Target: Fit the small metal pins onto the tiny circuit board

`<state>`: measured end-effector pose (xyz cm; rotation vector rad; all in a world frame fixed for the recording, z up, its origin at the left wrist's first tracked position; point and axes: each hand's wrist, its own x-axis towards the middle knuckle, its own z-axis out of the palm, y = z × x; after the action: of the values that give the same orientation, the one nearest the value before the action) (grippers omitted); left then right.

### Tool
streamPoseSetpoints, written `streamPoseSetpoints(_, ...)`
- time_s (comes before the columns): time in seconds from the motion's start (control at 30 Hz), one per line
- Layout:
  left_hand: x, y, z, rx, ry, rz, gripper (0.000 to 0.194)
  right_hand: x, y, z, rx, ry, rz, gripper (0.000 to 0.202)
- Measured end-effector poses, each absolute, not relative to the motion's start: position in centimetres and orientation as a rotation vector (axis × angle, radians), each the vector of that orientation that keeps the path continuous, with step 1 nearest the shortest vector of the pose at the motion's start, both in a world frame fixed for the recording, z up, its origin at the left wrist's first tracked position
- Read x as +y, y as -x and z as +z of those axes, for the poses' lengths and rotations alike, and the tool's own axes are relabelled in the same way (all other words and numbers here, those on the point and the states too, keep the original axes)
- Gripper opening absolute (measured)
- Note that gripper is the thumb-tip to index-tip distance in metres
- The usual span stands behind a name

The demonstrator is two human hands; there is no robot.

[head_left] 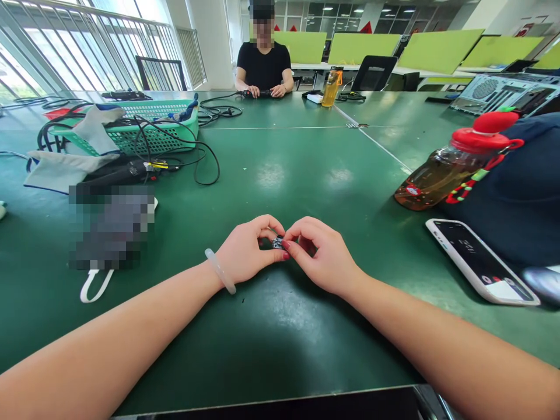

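My left hand [245, 251], with a pale bangle [220, 271] on its wrist, pinches a small dark piece with white markings [277, 242] between thumb and fingers. From the other side, my right hand [326, 256] grips the same piece with thumb and bent fingertips. Both hands meet just above the green table [280, 344] near its front edge. Most of the piece is hidden by the fingers, so its exact kind cannot be made out.
At left stand a green basket [184, 128] with black cables and a blurred dark object [109, 230]. On the right are a red-lidded bottle [433, 175], a phone [479, 256] and dark cloth [494, 216]. A person [263, 67] sits across the table, near a yellow bottle [331, 87].
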<state>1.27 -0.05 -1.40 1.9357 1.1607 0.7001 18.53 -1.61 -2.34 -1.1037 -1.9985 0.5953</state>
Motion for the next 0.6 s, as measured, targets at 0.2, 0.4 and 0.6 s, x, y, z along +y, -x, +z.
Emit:
streamPoseSetpoints(0.2, -0.22, -1.41, -1.00, 1.157, -1.908, 0.752, 0.020, -1.62, -18.67, -2.32, -1.995, 1.099, 0.615, 0.004)
streamPoseSetpoints(0.4, -0.35, -1.32, -0.93, 1.172, -2.051, 0.810, 0.015, -1.47, -18.67, -2.46, -1.944, 1.224, 0.762, 0.010)
streamPoseSetpoints(0.6, -0.45, -1.14, -0.82, 1.165, -2.361, 0.763, 0.010, -1.47, -18.79, -2.56, -2.103, 1.181, 0.723, 0.008)
